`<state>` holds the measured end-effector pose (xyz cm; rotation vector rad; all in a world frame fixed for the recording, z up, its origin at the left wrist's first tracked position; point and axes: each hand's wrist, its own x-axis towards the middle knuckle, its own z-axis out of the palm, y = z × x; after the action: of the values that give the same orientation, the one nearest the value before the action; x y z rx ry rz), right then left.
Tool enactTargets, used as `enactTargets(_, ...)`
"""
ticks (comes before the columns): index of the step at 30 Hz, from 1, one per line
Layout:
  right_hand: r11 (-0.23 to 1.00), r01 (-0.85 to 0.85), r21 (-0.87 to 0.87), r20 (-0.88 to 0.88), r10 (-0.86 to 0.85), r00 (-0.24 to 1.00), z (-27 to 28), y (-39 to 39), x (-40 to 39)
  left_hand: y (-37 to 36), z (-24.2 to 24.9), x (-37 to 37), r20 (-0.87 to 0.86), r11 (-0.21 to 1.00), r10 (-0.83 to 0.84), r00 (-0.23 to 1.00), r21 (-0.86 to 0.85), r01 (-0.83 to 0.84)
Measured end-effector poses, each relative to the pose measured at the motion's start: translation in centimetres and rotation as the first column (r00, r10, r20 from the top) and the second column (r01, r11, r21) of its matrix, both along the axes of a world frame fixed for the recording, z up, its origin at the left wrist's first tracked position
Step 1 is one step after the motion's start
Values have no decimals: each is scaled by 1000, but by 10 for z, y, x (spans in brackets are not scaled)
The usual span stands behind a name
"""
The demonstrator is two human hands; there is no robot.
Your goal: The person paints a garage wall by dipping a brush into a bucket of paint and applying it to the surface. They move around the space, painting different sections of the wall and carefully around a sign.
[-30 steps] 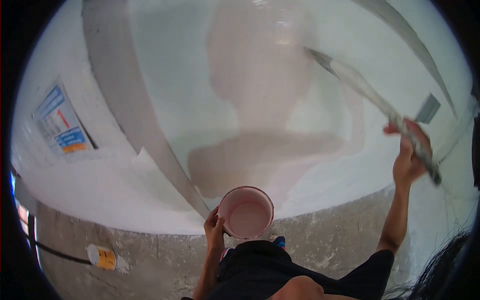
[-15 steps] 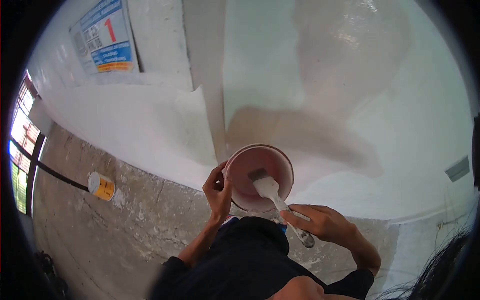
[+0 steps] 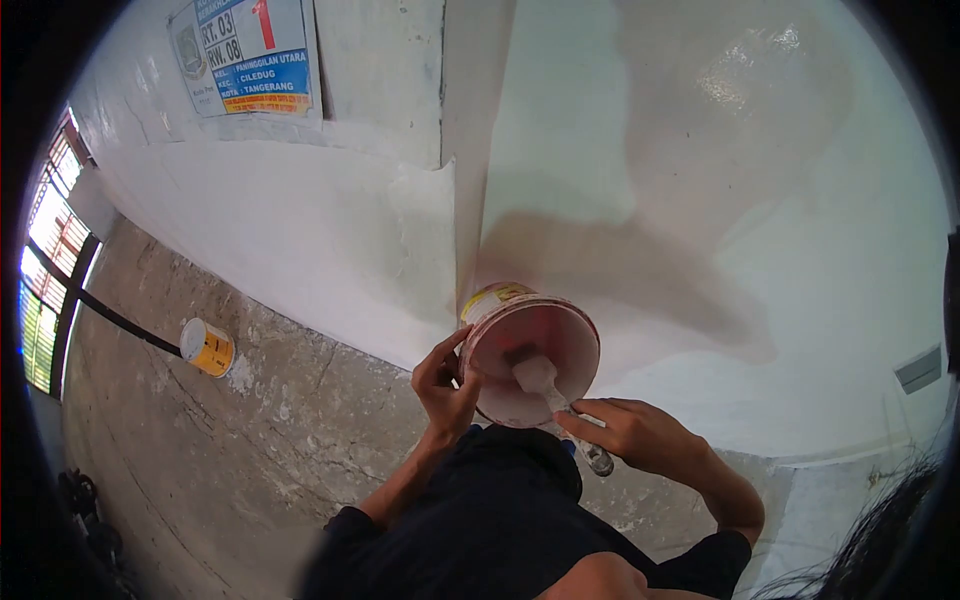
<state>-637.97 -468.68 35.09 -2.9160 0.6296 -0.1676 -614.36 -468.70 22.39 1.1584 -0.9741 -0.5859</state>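
My left hand [image 3: 447, 388] grips the rim of a paint bucket [image 3: 590, 352] on its left side, thumb over the edge. The bucket is tilted so its mouth faces me, and its inside looks pinkish with whitish smears. A paintbrush [image 3: 537, 376] is held by its handle in my right hand [image 3: 632, 432], the fingers closed round it. The brush head is down inside the bucket, its dark bristles against or close to the inner wall; exact contact cannot be made out. The handle's end sticks out below my right hand.
Ahead stands a white wall [image 3: 700, 300] with a damp-looking grey patch and a corner edge. A printed sign [image 3: 255, 60] hangs at upper left. On the worn concrete floor [image 3: 290, 420] sits a yellow-and-white can [image 3: 208, 348]. A barred opening [image 3: 50, 270] is at far left.
The bucket has tipped further toward me, so its labelled outer side now shows. The brush has gone deeper into it, with my right hand closer to the rim. The view has shifted slightly.
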Motion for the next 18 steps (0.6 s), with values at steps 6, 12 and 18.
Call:
enactTargets(6, 957, 119, 265, 110, -153, 982, 20, -5, -9, -7, 0, 4, -13, 997, 11, 1000, -74, -12)
enactTargets(12, 874, 270, 404, 456, -448, 769, 33, -11, -36, -11, 0, 5, -77, 1000, 20, 997, 9, -20)
enactTargets(18, 760, 202, 617, 647, -637, 420, 47, 0, -56, -7, 1, -1, -221, 994, -40, 975, 86, 61)
